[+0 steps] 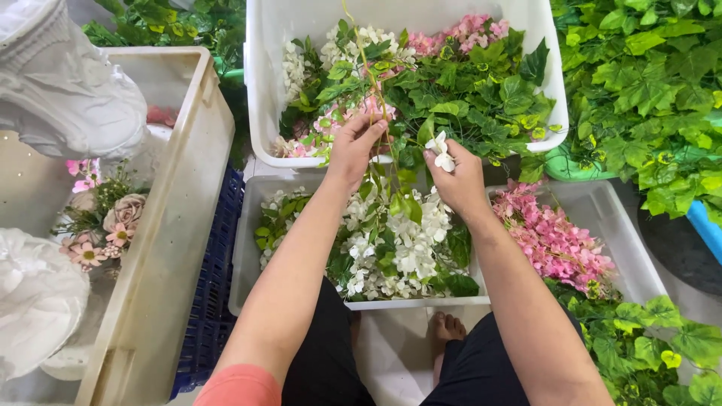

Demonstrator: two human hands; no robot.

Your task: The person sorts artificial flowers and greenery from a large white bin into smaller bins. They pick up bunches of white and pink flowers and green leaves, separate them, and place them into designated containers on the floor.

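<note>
**Two hands, one vine, one loose white bloom**

Both hands are up over the gap between the bins. The left hand [355, 147] has its grip pressed together around a thin green vine stem [374, 83], which rises from the fingers up across the big white tub [259, 90] of mixed leaves and pink and white blossoms. The lower part of the vine hangs below the hand, its leaves trailing over the shallow clear bin of white flower strands [391, 248]. The right hand [459, 180] pinches a small white blossom [441, 153] between thumb and fingertips, just beside the vine but not touching it.

To my eye, the step in hand is fitting blooms to the vine: stem held steady in one hand, flower brought up in the other. I'd judge the next move calls for a fine line-up of the blossom's base with a spot on the stem while the left hand keeps the vine taut.

Off to the right sits a clear bin of pink flower strands [553, 240]; a beige crate [180, 225] of mixed roses stands at the left.
</note>
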